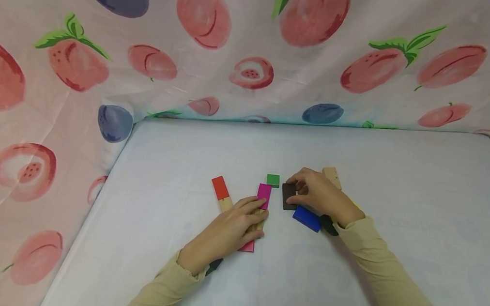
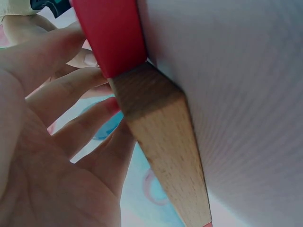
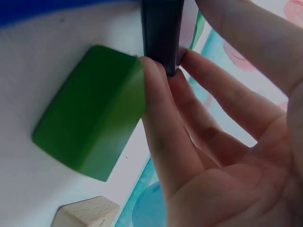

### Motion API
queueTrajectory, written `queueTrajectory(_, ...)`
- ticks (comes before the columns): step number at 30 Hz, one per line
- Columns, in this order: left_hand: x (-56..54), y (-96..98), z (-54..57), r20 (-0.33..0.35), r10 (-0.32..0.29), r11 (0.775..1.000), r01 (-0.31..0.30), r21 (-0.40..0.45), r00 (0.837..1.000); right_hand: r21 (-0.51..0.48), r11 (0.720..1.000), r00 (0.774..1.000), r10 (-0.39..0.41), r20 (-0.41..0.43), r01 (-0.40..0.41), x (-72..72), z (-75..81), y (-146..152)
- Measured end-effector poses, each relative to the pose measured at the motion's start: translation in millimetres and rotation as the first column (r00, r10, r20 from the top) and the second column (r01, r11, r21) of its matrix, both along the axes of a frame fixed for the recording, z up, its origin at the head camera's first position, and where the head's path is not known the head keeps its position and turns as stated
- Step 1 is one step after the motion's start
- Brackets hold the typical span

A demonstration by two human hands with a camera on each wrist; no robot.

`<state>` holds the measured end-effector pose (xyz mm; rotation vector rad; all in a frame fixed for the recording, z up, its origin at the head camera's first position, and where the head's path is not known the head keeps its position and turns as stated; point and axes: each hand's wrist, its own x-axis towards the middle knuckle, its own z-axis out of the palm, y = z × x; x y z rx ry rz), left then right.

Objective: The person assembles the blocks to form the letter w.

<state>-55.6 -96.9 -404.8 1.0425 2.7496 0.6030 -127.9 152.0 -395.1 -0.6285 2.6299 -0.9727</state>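
My right hand (image 1: 321,192) pinches a dark brown block (image 1: 288,197) between thumb and fingers; the right wrist view shows fingertips against this dark block (image 3: 162,35). My left hand (image 1: 227,225) lies over a row of blocks, its fingers lightly bent, with fingertips on a magenta block (image 1: 263,196) and plain wood beside it. A pink-red block (image 1: 247,246) shows below that hand. In the left wrist view the fingers touch a red block (image 2: 113,35) and a wooden block (image 2: 165,156) set end to end. The hand hides part of the row.
A small green block (image 1: 272,180) lies behind the magenta one. Left stands a red block (image 1: 220,188) against wood (image 1: 225,204). By the right hand are a blue block (image 1: 307,218) and a wooden block (image 1: 332,176). A green block (image 3: 92,113) shows large in the right wrist view.
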Motion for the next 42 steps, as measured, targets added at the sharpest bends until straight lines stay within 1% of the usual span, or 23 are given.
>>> queueTrajectory(5,-0.2,0.3,0.4,0.0,0.003,1.0,-0.003,-0.003,1.0,-0.01,1.0,1.0,0.029,0.003,-0.028,0.4,0.5,0.6)
queueTrajectory(11,-0.7,0.3,-0.2,0.001,0.002,1.0,-0.002,-0.002,1.0,0.0,0.999,0.999,0.043,0.028,-0.043,0.8,0.2,0.4)
queueTrajectory(18,-0.3,0.1,-1.1,0.0,0.0,1.0,0.0,0.002,1.0,0.02,0.999,0.998,0.027,0.063,-0.028,2.3,0.9,0.6)
queueTrajectory(22,-0.2,-0.1,-1.2,0.001,0.001,1.0,-0.001,0.002,1.0,0.026,0.999,0.997,0.029,0.066,-0.031,2.7,0.7,0.0)
queueTrajectory(34,-0.9,0.2,-1.2,-0.003,-0.002,1.0,0.003,0.014,1.0,-0.006,1.0,0.997,0.025,0.074,-0.025,3.9,1.7,-3.3)
queueTrajectory(42,-0.7,0.4,-1.0,0.004,0.001,1.0,-0.001,0.009,1.0,-0.027,1.0,0.995,-0.001,0.098,0.004,4.7,1.0,-4.5)
